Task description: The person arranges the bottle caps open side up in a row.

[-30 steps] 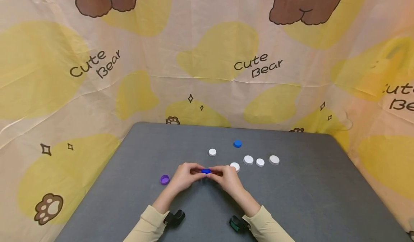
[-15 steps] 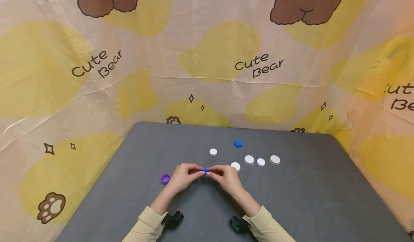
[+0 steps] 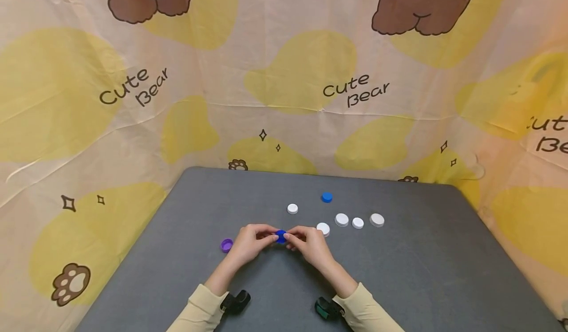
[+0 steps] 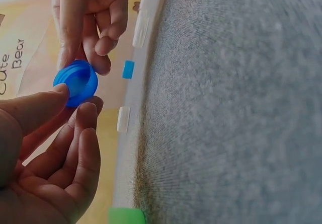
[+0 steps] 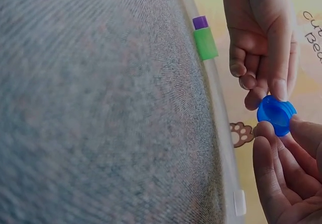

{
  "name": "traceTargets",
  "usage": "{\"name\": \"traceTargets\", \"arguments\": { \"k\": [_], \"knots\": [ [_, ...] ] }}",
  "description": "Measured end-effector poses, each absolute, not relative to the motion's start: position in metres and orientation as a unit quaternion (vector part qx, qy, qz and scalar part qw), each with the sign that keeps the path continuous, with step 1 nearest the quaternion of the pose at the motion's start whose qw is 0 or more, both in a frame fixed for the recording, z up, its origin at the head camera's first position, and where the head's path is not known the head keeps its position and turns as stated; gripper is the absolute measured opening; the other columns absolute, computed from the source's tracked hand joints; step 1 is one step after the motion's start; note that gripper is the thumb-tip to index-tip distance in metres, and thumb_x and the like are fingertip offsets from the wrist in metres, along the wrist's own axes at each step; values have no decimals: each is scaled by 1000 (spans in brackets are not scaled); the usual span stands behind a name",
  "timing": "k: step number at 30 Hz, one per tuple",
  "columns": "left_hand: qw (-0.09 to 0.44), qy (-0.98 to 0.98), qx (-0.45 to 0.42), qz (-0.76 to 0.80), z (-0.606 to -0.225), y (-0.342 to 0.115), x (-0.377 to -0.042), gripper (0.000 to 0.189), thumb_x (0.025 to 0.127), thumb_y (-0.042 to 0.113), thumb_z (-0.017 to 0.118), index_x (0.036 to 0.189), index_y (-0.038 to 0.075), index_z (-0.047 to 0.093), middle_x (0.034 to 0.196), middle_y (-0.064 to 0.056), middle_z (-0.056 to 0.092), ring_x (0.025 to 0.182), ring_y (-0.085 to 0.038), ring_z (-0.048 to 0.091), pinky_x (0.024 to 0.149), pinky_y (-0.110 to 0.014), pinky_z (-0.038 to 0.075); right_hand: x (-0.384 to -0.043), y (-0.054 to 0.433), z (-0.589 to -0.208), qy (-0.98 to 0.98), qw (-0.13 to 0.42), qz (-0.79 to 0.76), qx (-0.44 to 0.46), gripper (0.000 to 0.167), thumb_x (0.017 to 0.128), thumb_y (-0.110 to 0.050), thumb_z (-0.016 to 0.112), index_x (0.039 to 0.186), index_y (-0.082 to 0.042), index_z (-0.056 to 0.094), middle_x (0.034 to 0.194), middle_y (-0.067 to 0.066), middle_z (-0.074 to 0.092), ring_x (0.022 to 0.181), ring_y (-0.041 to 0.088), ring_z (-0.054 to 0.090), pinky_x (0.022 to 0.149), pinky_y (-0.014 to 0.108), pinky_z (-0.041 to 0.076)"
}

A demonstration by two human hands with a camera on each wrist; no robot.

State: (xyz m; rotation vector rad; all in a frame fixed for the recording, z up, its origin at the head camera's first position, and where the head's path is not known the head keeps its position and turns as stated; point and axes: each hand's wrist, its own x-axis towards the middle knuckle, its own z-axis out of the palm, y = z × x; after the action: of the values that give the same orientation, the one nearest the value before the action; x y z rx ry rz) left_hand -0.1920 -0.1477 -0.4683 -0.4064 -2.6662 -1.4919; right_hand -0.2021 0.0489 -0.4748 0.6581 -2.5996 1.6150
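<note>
A blue bottle cap (image 3: 281,236) is held between both hands above the grey table. My left hand (image 3: 249,241) pinches its left side, and my right hand (image 3: 311,243) pinches its right side. The left wrist view shows the hollow inside of the cap (image 4: 76,84), with the left thumb on its rim. Seen from the right wrist, the cap (image 5: 276,115) is tilted between the fingertips of both hands. A purple cap (image 3: 227,245) lies hollow side up, left of my left hand. Just behind my right hand is a white cap (image 3: 323,229), partly covered.
On the grey table (image 3: 399,273), another blue cap (image 3: 327,197) lies toward the back. Several white caps are spread around, one (image 3: 292,208) behind the hands and one (image 3: 377,220) farthest right. A green object (image 5: 205,43) shows beside the purple cap in the right wrist view.
Between the fingers the blue cap has turned from nearly edge-on to showing a rounder face. The right fingertips have shifted slightly around it. Both hands stay in about the same place.
</note>
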Motion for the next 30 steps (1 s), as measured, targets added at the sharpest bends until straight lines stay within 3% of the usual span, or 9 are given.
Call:
{"name": "traceTargets", "arguments": {
  "k": [14,23,30],
  "knots": [
    [55,-864,-168,-471,-468,-149,-188,29,81,11,74,110,10,71,79,0,70,66,-5,61,59,-21,50,-202,46,-475,-803,-45,562,195,22,92,-22,62,90,-2,71,74,9,71,64,18,69,57,28,55],
    [51,-868,-161,-467,-469,-150,-188,32,78,12,78,109,12,72,74,5,66,63,-3,58,59,-21,49,-201,44,-476,-793,-65,578,183,24,92,-22,62,91,0,71,74,11,71,64,17,69,59,32,56],
    [57,-870,-161,-463,-472,-152,-188,27,76,16,80,102,16,73,72,6,65,62,-3,58,57,-21,49,-200,44,-476,-797,-52,568,197,22,90,-18,66,101,1,70,75,12,72,65,20,70,57,30,56]
  ]
}}
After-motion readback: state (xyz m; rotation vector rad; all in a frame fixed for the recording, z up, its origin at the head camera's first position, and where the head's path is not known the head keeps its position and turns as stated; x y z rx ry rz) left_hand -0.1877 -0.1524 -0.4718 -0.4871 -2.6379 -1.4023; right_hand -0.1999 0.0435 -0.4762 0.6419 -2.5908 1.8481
